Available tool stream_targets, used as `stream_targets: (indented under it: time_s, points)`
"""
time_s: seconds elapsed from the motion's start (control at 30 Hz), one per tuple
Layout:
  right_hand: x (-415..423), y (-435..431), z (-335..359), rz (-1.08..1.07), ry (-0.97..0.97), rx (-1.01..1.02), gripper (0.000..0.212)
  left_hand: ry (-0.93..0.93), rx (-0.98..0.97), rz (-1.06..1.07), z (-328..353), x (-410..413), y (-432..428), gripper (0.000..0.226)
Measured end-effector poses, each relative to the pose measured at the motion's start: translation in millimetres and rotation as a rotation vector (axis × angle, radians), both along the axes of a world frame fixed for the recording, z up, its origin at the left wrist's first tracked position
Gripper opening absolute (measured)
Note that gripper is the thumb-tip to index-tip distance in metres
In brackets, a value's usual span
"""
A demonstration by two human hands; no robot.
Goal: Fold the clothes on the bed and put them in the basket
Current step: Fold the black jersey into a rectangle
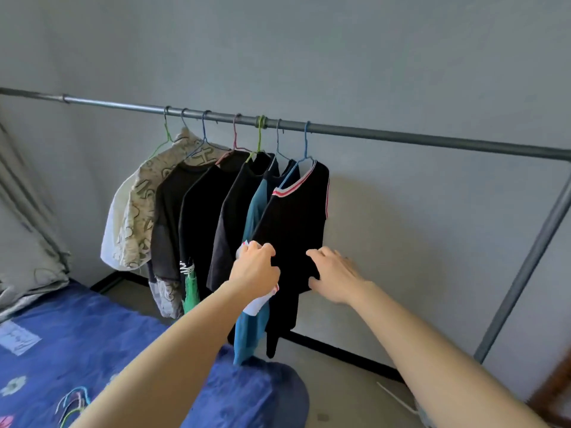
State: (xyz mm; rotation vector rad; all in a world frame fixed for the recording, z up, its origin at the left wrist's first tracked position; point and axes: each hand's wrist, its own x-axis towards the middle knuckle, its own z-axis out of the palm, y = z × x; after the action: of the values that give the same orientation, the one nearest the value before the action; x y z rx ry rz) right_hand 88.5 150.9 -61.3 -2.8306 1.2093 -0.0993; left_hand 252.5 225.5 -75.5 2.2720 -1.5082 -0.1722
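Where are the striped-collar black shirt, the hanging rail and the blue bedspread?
striped-collar black shirt [293, 217]: head view, on its front.
hanging rail [401, 137]: head view, bare stretch right of the hangers.
blue bedspread [92, 329]: head view, on its flat top.

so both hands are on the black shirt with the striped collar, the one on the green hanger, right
Not quite: its hanger is blue, not green. The head view shows the left hand and right hand on that black shirt with the striped collar.
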Motion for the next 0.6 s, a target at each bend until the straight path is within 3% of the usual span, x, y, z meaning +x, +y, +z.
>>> stream_targets:
  time_s: [0.27,0.6]
  points:
    - [36,-145,71,0.005,-0.046,-0.174,0.062,-0.034,-0.191,-0.015,62,29,-123,0.045]
    - [98,-293,151,0.135,-0.138,-0.575,0.055,0.085,-0.305,0.193,87,49,-230,0.059]
